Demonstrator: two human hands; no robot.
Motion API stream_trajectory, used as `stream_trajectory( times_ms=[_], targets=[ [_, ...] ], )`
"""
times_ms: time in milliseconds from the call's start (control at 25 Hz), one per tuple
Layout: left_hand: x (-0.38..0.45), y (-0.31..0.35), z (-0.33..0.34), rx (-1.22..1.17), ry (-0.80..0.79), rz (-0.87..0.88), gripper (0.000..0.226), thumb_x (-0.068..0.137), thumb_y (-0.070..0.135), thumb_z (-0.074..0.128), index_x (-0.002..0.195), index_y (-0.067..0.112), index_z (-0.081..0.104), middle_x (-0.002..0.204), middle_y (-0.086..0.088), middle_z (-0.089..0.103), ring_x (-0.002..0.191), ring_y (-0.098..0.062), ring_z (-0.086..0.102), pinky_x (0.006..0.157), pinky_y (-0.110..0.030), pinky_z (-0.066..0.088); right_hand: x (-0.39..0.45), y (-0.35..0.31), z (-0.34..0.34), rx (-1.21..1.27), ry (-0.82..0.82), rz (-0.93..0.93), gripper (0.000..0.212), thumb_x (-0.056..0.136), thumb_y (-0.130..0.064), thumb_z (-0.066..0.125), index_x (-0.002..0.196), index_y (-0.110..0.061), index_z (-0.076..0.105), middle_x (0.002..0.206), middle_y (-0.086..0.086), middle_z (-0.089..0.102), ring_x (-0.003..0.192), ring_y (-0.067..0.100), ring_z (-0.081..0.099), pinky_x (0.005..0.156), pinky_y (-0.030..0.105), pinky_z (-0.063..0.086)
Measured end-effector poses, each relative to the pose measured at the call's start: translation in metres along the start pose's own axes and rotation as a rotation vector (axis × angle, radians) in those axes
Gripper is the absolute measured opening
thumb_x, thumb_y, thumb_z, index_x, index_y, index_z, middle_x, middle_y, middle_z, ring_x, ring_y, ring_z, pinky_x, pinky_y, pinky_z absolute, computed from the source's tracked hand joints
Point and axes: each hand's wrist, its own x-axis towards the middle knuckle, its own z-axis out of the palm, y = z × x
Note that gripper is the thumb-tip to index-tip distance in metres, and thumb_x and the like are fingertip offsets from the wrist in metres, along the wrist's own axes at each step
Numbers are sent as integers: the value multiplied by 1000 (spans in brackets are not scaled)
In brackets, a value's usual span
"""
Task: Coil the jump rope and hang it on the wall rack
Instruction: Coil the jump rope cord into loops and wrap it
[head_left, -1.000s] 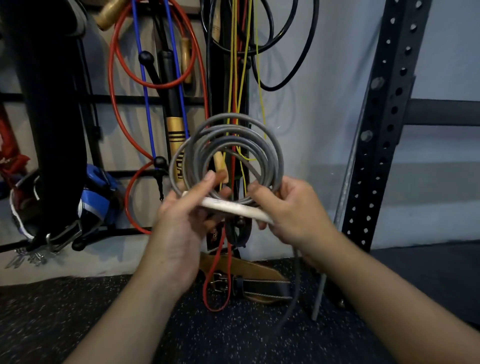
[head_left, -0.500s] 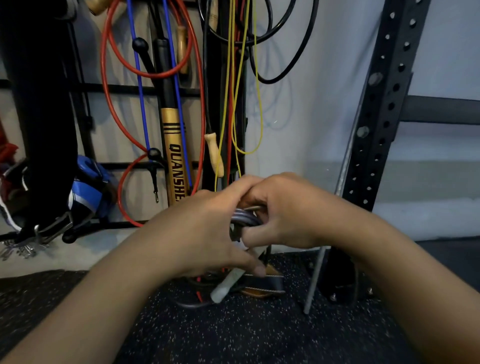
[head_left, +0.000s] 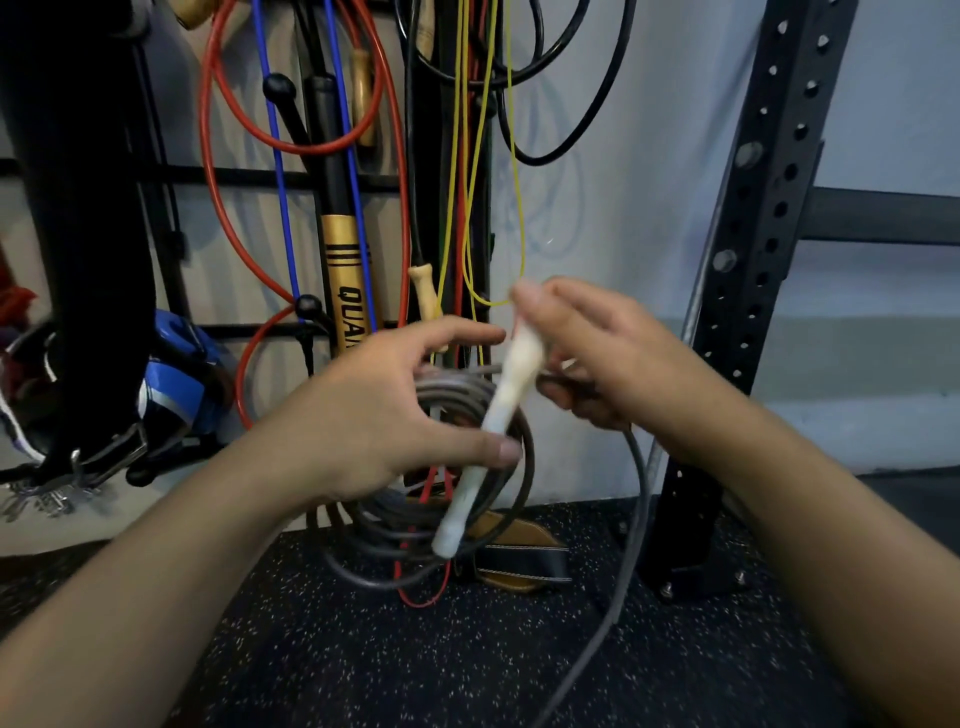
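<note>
The grey jump rope (head_left: 511, 488) is wound in several loops that hang below my hands. My left hand (head_left: 384, 415) grips the top of the coil, thumb pressed against the white handle (head_left: 491, 441), which lies slanted across the loops. My right hand (head_left: 597, 358) pinches the handle's upper end and also holds a loose grey strand (head_left: 636, 519) that trails down to the floor. Behind my hands the black wall rack (head_left: 291, 179) carries other ropes.
Red (head_left: 218, 208), blue (head_left: 280, 171), yellow (head_left: 511, 156) and black (head_left: 597, 104) ropes hang on the rack, with a gold-and-black bat (head_left: 345, 270). A leather belt (head_left: 514, 564) lies on the speckled floor. A perforated black upright (head_left: 748, 249) stands at right; blue gear (head_left: 176, 374) at left.
The coil was upright above my hands with the handle level across it. My hands closed together, and now the coil hangs lower with the handle slanted steeply.
</note>
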Motion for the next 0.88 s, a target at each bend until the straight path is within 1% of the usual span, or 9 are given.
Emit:
stream_trajectory(
  times_ms=[120,200,320,400,480,600,720,800,880],
  targets=[
    [2,-2,1,-419,243,54,52,62,31,88,112,28,74,87,10,80,67,-3,73,62,-18,55,3,6,-3,175,65,47,65,85,-79,42,86,-20,67,58,2,50,41,13,35,44,23,26],
    [2,-8,7,-709,436,18,47,67,30,85,112,22,75,71,11,71,42,-4,53,41,-19,44,3,15,9,238,54,61,71,84,-81,38,91,-17,70,66,2,54,44,12,38,45,26,27],
    [4,-15,18,-1132,642,-81,63,70,33,85,129,18,68,65,11,61,40,-4,38,37,-21,39,-4,21,39,303,82,60,64,86,-78,45,107,-22,66,77,5,56,50,13,41,46,28,29],
    [6,-12,29,-1314,691,-102,57,78,33,82,131,20,67,68,9,59,47,-5,45,43,-23,49,-10,17,59,421,147,86,57,87,-72,53,112,-22,63,64,-1,55,46,12,43,40,24,32],
    [6,-5,41,-1401,695,-106,44,84,32,80,126,23,71,76,5,62,67,-11,61,68,-38,65,-14,11,74,606,222,135,47,87,-59,59,102,-15,69,58,-5,59,42,7,51,37,17,37],
    [7,-3,52,-1385,712,-148,34,83,33,80,116,27,74,90,5,76,105,-23,74,84,-49,63,-14,9,84,729,355,155,33,84,-55,71,72,-25,75,63,-1,65,54,12,61,52,24,47],
    [5,-8,53,-1396,602,-192,41,81,36,82,120,26,72,113,-2,78,119,-27,68,89,-45,61,-15,4,79,795,390,153,28,88,-46,70,76,-20,69,55,1,61,45,13,54,45,24,43],
    [4,-11,58,-1420,559,-228,51,78,33,85,125,22,70,121,-9,73,119,-27,66,102,-50,54,-16,3,73,759,429,190,28,90,-43,67,78,-17,66,50,-1,52,38,9,42,36,20,34],
    [4,-10,61,-1406,565,-271,45,73,28,85,115,20,73,97,-2,69,101,-21,63,105,-48,51,-16,4,67,727,443,193,28,89,-42,67,77,-17,65,49,-3,44,37,7,35,34,18,29]
  ],
)
